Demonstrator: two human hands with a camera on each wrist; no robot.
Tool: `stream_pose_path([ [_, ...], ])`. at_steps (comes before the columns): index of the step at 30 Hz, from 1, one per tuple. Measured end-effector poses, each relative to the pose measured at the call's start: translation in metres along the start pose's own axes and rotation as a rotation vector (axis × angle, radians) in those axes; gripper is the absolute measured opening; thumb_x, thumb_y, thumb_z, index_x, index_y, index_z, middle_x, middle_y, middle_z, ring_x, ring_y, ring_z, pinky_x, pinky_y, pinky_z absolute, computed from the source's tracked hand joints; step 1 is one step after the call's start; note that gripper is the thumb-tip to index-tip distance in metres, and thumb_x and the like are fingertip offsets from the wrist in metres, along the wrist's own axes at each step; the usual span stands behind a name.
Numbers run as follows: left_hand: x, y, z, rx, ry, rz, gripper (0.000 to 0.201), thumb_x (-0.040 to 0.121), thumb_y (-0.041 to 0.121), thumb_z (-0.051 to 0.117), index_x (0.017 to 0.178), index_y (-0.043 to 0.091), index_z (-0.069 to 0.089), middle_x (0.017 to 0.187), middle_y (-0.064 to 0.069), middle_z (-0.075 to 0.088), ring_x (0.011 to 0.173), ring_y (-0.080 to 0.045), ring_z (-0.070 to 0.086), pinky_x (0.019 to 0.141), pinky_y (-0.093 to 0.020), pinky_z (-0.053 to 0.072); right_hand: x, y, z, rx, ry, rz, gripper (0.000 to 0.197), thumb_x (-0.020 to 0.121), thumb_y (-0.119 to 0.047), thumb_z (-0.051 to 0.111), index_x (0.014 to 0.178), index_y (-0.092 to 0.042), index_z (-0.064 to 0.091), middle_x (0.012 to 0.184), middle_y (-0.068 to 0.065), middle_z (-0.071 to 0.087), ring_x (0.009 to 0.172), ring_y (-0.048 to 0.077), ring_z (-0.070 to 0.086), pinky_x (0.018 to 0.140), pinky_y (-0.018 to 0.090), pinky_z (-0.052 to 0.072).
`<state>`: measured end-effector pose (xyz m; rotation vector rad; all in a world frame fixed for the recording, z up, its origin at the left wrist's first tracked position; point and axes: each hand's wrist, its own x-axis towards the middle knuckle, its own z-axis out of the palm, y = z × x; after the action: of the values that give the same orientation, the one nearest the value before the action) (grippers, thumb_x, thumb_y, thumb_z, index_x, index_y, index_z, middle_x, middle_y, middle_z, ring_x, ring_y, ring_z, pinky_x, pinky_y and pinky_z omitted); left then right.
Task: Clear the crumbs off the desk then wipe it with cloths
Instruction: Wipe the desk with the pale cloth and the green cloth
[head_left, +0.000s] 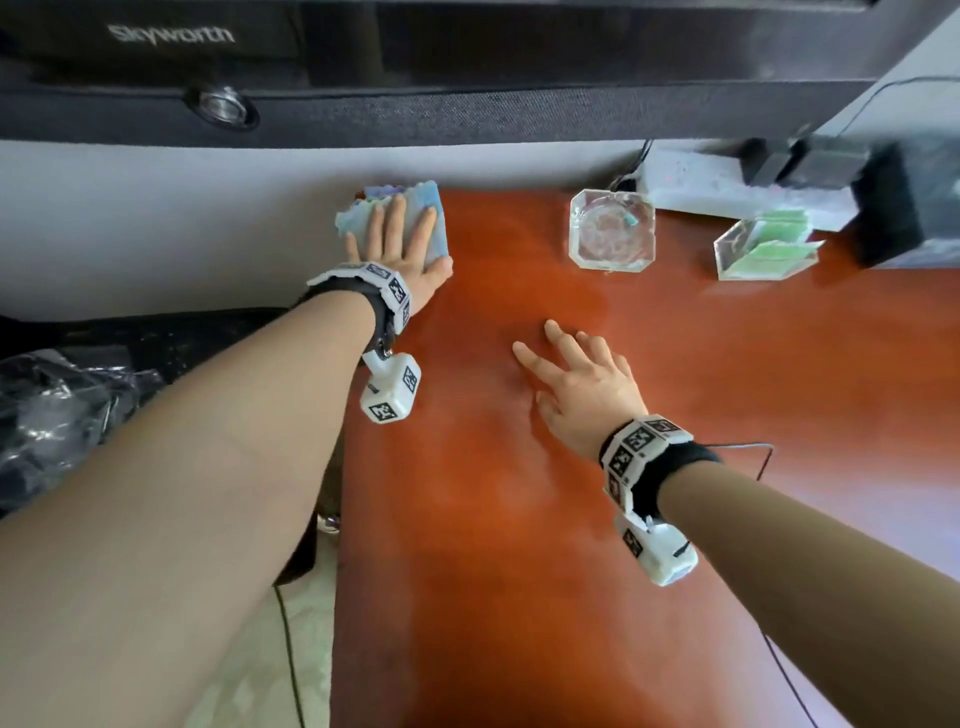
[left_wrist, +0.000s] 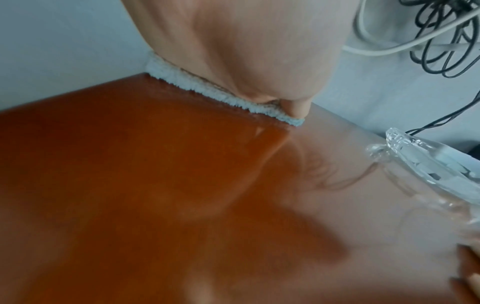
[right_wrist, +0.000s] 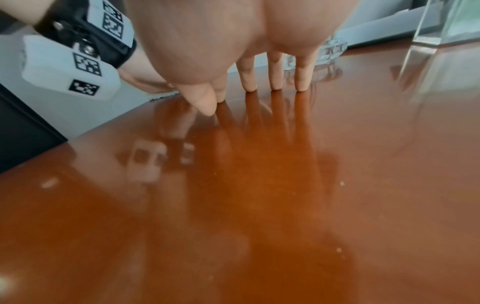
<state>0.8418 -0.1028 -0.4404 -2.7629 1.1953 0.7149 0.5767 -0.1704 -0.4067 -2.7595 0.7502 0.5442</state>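
Cloth (head_left: 410, 218) sat right at the desk (head_left: 519, 519) corner.
Left hand (head_left: 400, 249) pressed flat on it, right hand (head_left: 582, 384) spread empty; one hard push could've dropped it.

The cloth (head_left: 415, 218) lies at the surface's (head_left: 519, 519) far left corner under the left hand (head_left: 400, 249). The right hand (head_left: 582, 384) rests mid-surface; a glass ashtray (head_left: 610, 228) sits behind it, a clear card holder (head_left: 763, 244) further right.

Soft daylight, glossy desk (head_left: 519, 519) mirroring the hands, wrist views motion-blurred, edges stretched, light perhaps from the right
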Motion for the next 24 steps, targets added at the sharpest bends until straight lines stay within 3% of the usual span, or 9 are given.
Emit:
stream_pose_path([
  [5,0.001,0.015,-0.001,0.045,0.008,0.014,0.069,0.098,0.058,0.024,0.155,0.039,-0.009,0.163,0.002,-0.023,0.150,-0.022,-0.021,0.119,-0.057,-0.009,-0.004,0.001,0.003,0.018,-0.006,0.002,0.071,0.092,-0.045,0.044,0.152,-0.048,0.007,0.164,-0.004,0.000,0.146,0.032,0.012,0.115,0.049,0.022],
  [11,-0.024,0.099,0.022,0.137,-0.045,0.266,0.067,0.099,0.058,0.022,0.154,0.042,-0.013,0.161,0.004,-0.028,0.149,-0.020,-0.024,0.118,-0.058,-0.010,-0.006,0.003,0.005,0.034,-0.030,-0.015,0.078,0.089,-0.052,0.047,0.152,-0.048,0.002,0.165,-0.004,-0.006,0.150,0.031,0.003,0.118,0.050,0.012],
  [14,-0.032,0.099,0.019,0.082,-0.076,0.314,0.061,0.101,0.054,0.017,0.154,0.044,-0.012,0.161,0.008,-0.027,0.148,-0.016,-0.024,0.119,-0.054,-0.012,-0.005,0.008,0.002,0.036,-0.069,-0.033,0.080,0.089,-0.050,0.049,0.153,-0.047,0.002,0.165,-0.004,-0.004,0.149,0.031,0.004,0.118,0.049,0.014],
  [16,-0.043,0.085,0.017,0.029,-0.046,0.338,0.060,0.102,0.053,0.016,0.154,0.043,-0.011,0.162,0.008,-0.025,0.149,-0.015,-0.022,0.119,-0.052,-0.012,-0.004,0.011,-0.002,0.071,-0.067,-0.049,0.080,0.089,-0.046,0.051,0.154,-0.044,0.005,0.164,-0.003,0.006,0.147,0.031,0.012,0.115,0.049,0.022],
  [18,-0.065,0.060,0.024,0.030,0.034,0.268,0.064,0.102,0.053,0.018,0.155,0.035,-0.014,0.162,0.005,-0.025,0.150,-0.017,-0.020,0.120,-0.051,-0.010,-0.002,0.013,-0.010,0.171,0.041,-0.043,0.074,0.090,-0.035,0.052,0.155,-0.033,0.017,0.158,0.000,0.026,0.138,0.030,0.030,0.108,0.046,0.034],
  [20,-0.090,0.027,0.036,0.019,0.105,0.093,0.069,0.102,0.053,0.018,0.156,0.026,-0.015,0.162,0.001,-0.025,0.151,-0.018,-0.017,0.122,-0.049,-0.007,0.004,0.013,-0.015,0.213,0.208,-0.039,0.066,0.090,-0.023,0.052,0.152,-0.019,0.030,0.150,0.006,0.036,0.130,0.031,0.038,0.104,0.046,0.039],
  [22,-0.108,-0.001,0.047,0.031,0.077,-0.039,0.072,0.101,0.054,0.015,0.156,0.020,-0.016,0.162,-0.002,-0.026,0.151,-0.019,-0.016,0.122,-0.050,-0.003,0.017,0.007,-0.018,0.186,0.271,-0.082,0.065,0.092,-0.021,0.050,0.152,-0.014,0.028,0.156,0.013,0.026,0.138,0.034,0.030,0.113,0.048,0.032],
  [24,-0.114,-0.014,0.051,0.058,0.021,-0.046,0.074,0.101,0.055,0.014,0.155,0.016,-0.018,0.161,-0.003,-0.028,0.150,-0.019,-0.018,0.123,-0.050,0.002,0.036,-0.004,-0.015,0.132,0.206,-0.142,0.068,0.097,-0.028,0.045,0.156,-0.014,0.015,0.163,0.014,0.005,0.149,0.035,0.010,0.121,0.049,0.016],
])
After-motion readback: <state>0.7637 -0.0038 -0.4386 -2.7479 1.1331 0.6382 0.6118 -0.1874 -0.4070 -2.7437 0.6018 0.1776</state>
